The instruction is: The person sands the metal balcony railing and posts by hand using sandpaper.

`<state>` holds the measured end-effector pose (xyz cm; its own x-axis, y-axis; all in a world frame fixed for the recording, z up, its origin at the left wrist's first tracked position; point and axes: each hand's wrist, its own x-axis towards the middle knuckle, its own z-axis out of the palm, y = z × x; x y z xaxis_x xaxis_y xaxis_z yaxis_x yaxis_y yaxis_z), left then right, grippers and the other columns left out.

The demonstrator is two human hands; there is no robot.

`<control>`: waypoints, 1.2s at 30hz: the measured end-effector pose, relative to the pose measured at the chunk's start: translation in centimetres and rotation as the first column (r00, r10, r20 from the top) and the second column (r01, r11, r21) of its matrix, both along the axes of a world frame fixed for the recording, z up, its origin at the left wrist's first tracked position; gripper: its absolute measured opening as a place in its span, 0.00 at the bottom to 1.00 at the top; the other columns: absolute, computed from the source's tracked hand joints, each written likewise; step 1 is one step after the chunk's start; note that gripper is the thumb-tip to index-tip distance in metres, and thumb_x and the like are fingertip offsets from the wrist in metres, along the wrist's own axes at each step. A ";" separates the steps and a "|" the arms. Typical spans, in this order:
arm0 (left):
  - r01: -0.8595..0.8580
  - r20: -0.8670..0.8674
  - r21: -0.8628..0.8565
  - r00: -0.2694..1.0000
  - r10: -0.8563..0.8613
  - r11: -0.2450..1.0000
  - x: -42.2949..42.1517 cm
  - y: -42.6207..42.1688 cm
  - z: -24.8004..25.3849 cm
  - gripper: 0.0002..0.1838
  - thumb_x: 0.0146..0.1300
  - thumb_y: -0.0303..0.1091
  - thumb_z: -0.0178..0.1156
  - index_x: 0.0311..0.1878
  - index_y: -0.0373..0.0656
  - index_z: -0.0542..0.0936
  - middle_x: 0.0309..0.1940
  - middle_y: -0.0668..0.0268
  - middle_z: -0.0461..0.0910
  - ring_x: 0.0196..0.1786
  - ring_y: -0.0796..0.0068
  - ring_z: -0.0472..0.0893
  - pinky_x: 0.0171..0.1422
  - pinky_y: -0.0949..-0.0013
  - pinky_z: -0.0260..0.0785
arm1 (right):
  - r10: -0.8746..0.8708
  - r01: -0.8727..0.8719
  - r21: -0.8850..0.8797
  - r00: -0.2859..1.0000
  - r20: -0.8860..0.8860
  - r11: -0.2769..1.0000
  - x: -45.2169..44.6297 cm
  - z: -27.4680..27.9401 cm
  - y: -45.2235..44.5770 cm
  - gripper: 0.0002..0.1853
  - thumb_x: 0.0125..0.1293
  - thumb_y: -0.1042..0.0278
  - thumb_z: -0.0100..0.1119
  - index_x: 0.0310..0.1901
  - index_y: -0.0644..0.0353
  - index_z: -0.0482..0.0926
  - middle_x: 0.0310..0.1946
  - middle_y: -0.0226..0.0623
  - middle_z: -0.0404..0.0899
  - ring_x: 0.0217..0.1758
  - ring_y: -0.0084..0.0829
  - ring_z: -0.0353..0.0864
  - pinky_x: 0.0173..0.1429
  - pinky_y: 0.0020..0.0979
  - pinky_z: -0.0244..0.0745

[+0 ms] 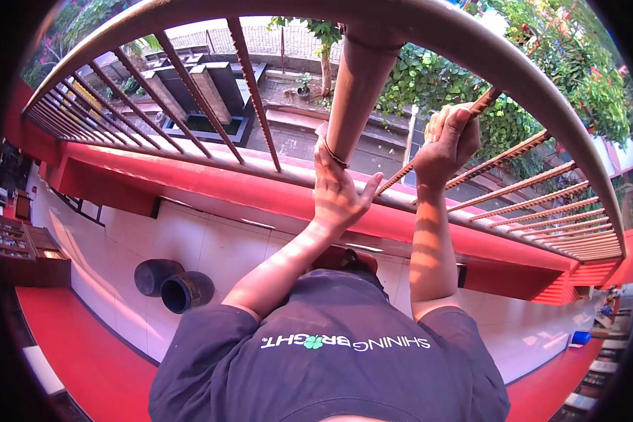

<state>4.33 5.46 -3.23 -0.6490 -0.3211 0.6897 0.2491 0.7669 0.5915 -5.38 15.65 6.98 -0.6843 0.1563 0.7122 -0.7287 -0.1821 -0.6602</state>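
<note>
My right hand (446, 144) is closed in a fist around a thin ribbed metal bar (399, 177) of the curved railing. The bar slants from the lower rail up to the thick handrail (429, 24). My left hand (339, 188) lies against the foot of a thick brown post (359, 91). Its thumb stretches out to the right towards the bar, and its fingers run up the post's left side, partly hidden. A dark wire loop circles the post near the fingers, and another wraps its top under the handrail.
More ribbed bars line the railing on both sides, above a red ledge (260, 186). Beyond it lie a paved yard and leafy plants (429, 77). On the pale floor behind stand two dark pots (188, 292). Wooden shelving (28, 253) is at the left.
</note>
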 end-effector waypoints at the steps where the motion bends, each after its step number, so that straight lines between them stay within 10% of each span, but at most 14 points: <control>1: 0.034 0.019 0.073 0.999 -0.035 0.997 0.4 -0.1 -0.1 0.62 0.62 0.47 0.71 0.75 0.21 0.35 0.73 0.27 0.50 0.76 0.29 0.58 0.79 0.44 0.50 | -0.002 0.002 0.003 1.000 0.005 1.000 -0.1 0.0 0.1 0.19 0.82 0.53 0.48 0.32 0.54 0.64 0.18 0.21 0.57 0.18 0.13 0.53 0.22 0.21 0.48; 7: 0.083 -0.166 0.024 0.983 -0.078 0.996 -1.4 -1.5 11.3 0.55 0.65 0.49 0.69 0.76 0.23 0.44 0.70 0.30 0.58 0.71 0.35 0.65 0.76 0.47 0.56 | 0.035 -0.034 -0.037 0.999 0.022 0.999 0.0 -0.2 0.3 0.21 0.80 0.51 0.50 0.32 0.59 0.70 0.19 0.22 0.63 0.19 0.14 0.60 0.23 0.24 0.51; 12: -0.053 0.027 -0.020 0.998 0.053 0.998 -0.7 0.3 -0.6 0.64 0.63 0.54 0.68 0.75 0.21 0.32 0.75 0.26 0.43 0.77 0.27 0.53 0.81 0.41 0.44 | 0.010 -0.010 -0.019 1.000 0.018 1.000 -0.1 -0.2 0.3 0.21 0.81 0.52 0.50 0.33 0.59 0.70 0.19 0.22 0.63 0.19 0.13 0.59 0.23 0.23 0.50; 16: -0.050 -0.119 0.036 0.991 0.054 0.998 -1.4 0.1 3.4 0.62 0.60 0.57 0.70 0.73 0.15 0.45 0.74 0.30 0.51 0.75 0.30 0.57 0.78 0.29 0.44 | 0.021 -0.020 -0.028 1.000 0.022 0.999 0.0 -0.3 0.2 0.20 0.80 0.52 0.50 0.33 0.59 0.70 0.20 0.22 0.63 0.20 0.13 0.59 0.23 0.23 0.50; 17: -0.071 -0.136 -0.107 0.989 0.056 0.992 -1.1 -0.6 7.4 0.63 0.61 0.53 0.71 0.75 0.21 0.37 0.71 0.27 0.53 0.74 0.31 0.60 0.78 0.45 0.50 | 0.030 -0.029 -0.037 0.999 0.024 0.999 0.0 -0.3 0.3 0.20 0.80 0.52 0.51 0.33 0.59 0.70 0.19 0.22 0.63 0.20 0.13 0.59 0.23 0.23 0.50; 20: -0.050 -0.189 -0.085 0.981 0.033 0.995 -2.0 -1.2 11.7 0.63 0.60 0.50 0.73 0.75 0.20 0.38 0.69 0.26 0.55 0.71 0.29 0.64 0.75 0.45 0.57 | 0.029 -0.029 -0.031 0.999 0.014 0.999 0.0 -0.5 0.4 0.20 0.80 0.51 0.51 0.34 0.60 0.70 0.19 0.22 0.64 0.20 0.14 0.60 0.23 0.23 0.51; 27: -0.181 -0.051 -0.125 0.983 0.176 0.976 -1.3 0.8 -6.5 0.63 0.60 0.49 0.73 0.72 0.16 0.36 0.68 0.21 0.53 0.69 0.20 0.60 0.77 0.33 0.51 | -0.026 0.026 0.028 1.000 0.005 0.999 -0.2 -0.4 0.5 0.19 0.80 0.55 0.50 0.33 0.60 0.71 0.18 0.23 0.64 0.20 0.15 0.60 0.24 0.25 0.51; 36: -0.180 0.074 -0.071 0.980 0.185 0.981 0.8 1.3 -12.8 0.58 0.64 0.49 0.68 0.74 0.16 0.40 0.72 0.28 0.53 0.72 0.30 0.62 0.78 0.36 0.52 | 0.081 -0.078 -0.032 0.992 0.101 0.996 0.4 0.2 0.4 0.21 0.80 0.49 0.50 0.32 0.56 0.69 0.18 0.20 0.62 0.19 0.14 0.60 0.22 0.21 0.53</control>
